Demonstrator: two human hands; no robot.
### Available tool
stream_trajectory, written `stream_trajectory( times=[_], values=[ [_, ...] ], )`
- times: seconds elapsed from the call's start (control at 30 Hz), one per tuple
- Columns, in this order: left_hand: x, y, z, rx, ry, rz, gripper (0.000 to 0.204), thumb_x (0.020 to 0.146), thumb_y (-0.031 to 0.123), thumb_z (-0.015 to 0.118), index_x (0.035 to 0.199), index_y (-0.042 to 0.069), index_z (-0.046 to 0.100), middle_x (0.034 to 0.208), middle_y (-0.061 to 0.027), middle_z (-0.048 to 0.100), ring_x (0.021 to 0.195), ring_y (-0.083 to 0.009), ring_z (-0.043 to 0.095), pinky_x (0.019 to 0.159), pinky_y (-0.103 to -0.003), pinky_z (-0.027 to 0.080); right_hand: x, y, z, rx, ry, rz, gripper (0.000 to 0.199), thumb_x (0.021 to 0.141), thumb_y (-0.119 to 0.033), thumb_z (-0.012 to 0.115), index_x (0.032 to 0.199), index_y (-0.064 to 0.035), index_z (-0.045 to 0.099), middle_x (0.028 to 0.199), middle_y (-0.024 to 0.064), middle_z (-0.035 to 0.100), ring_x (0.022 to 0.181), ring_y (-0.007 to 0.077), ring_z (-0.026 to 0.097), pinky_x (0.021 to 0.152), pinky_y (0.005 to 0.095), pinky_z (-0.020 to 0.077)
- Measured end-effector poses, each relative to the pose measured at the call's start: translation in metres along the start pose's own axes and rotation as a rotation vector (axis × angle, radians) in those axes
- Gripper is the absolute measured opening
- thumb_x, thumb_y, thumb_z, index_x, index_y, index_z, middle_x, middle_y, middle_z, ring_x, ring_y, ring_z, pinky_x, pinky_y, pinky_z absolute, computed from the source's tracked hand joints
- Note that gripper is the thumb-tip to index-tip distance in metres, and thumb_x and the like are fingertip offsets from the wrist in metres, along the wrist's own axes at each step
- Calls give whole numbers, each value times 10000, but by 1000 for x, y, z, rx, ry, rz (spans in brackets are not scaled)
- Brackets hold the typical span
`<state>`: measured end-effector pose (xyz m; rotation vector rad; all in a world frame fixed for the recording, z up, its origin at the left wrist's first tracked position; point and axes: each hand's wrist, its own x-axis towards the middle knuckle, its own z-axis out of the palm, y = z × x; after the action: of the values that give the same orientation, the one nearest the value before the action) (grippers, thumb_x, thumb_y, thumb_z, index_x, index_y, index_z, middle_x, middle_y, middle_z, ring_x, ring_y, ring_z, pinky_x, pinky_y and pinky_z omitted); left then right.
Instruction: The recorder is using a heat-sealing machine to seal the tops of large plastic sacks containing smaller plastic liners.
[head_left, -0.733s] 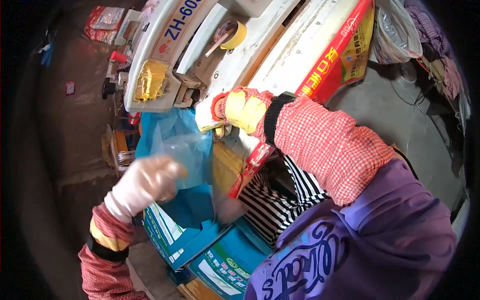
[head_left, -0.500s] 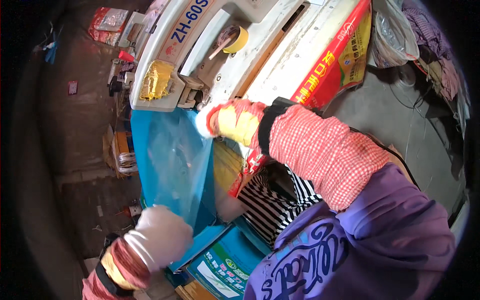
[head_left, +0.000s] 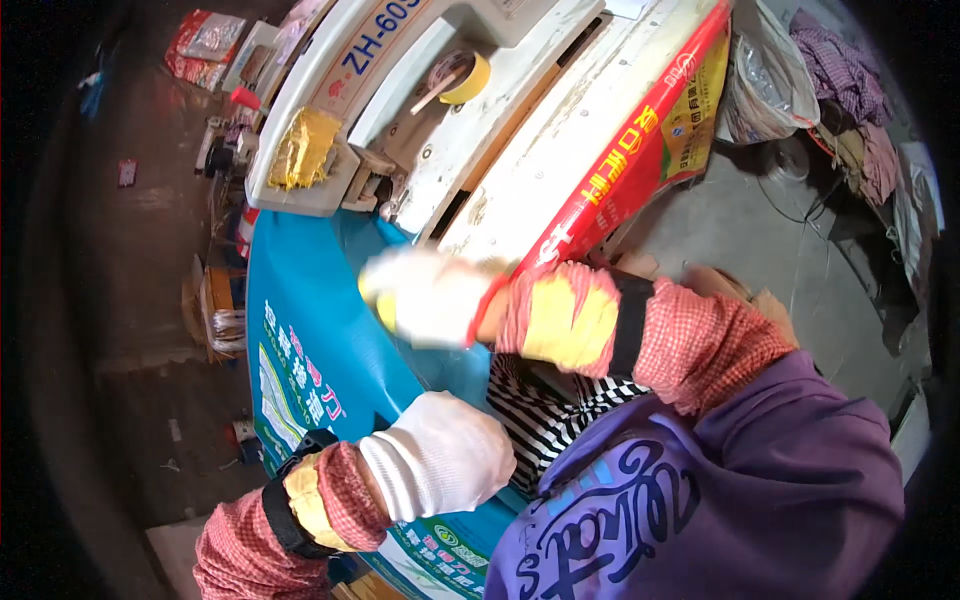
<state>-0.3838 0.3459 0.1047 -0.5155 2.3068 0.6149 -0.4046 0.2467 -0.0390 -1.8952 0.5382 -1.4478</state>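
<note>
A blue printed plastic sheet, apparently sack material (head_left: 290,310), hangs from a white sewing machine (head_left: 320,110) toward my lap. My left hand (head_left: 440,455), in a white knit glove, is over the lower part of the blue material, back of the hand up; its fingers are hidden. Motion blurs my right hand (head_left: 430,295), also gloved in white with yellow at the fingertips. It is just below the machine's needle area, over the blue material's right edge. I cannot make out whether either hand grips the material.
A roll of yellow tape (head_left: 465,78) lies on the machine bed. Along the table's near edge runs a red and yellow printed sack (head_left: 620,165). At the upper right are a white bag (head_left: 765,85) and a heap of checked cloth (head_left: 840,65). More blue printed sacks (head_left: 450,550) lie below my left hand.
My right hand has come down from beside the needle area. My left hand has moved rightward, toward my body. The blue material has shifted, and its printed face now shows at the left.
</note>
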Motion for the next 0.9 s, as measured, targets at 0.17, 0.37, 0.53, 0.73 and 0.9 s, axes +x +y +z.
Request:
stream_trajectory(
  times=[0.17, 0.37, 0.53, 0.73, 0.9],
  values=[
    [-4, 5, 9, 15, -14, -17, 142, 732, 243, 552, 641, 136, 573, 601, -40, 543, 566, -239, 588, 478, -363, 469, 40, -30, -36, -331, -632, 694, 543, 755, -355, 613, 1073, 77, 528, 867, 214, 644, 807, 341, 640, 684, 414, 512],
    [2, 6, 8, 37, -2, -21, 157, 730, 245, 542, 631, 129, 575, 592, -64, 563, 586, -253, 598, 478, -377, 469, 17, 12, 42, -875, -584, 519, 307, 753, -191, 617, 991, 4, 621, 802, 129, 665, 714, 250, 656, 526, 393, 495],
    [0, -29, -39, 93, -271, -353, 268, 775, 333, 510, 671, 114, 626, 654, -95, 608, 669, -293, 615, 582, -409, 487, 26, 70, 93, -863, -153, 451, 258, 737, -206, 614, 913, -23, 660, 755, 117, 650, 656, 239, 630, 511, 378, 474],
    [-52, -51, -61, 386, -447, -633, 297, 718, 390, 610, 673, 104, 679, 610, -86, 617, 625, -266, 624, 600, -367, 484, 29, 55, 71, -810, -243, 437, 133, 529, -248, 715, 582, -135, 666, 584, 68, 624, 533, 263, 605, 486, 415, 483],
    [-62, -8, 5, 295, -183, -632, 118, 705, 197, 584, 643, 150, 672, 627, -50, 626, 603, -222, 620, 575, -361, 459, 48, 62, 102, -783, -698, 545, 247, 762, -237, 602, 958, -113, 687, 964, 60, 661, 845, 203, 636, 674, 373, 503]
  ],
)
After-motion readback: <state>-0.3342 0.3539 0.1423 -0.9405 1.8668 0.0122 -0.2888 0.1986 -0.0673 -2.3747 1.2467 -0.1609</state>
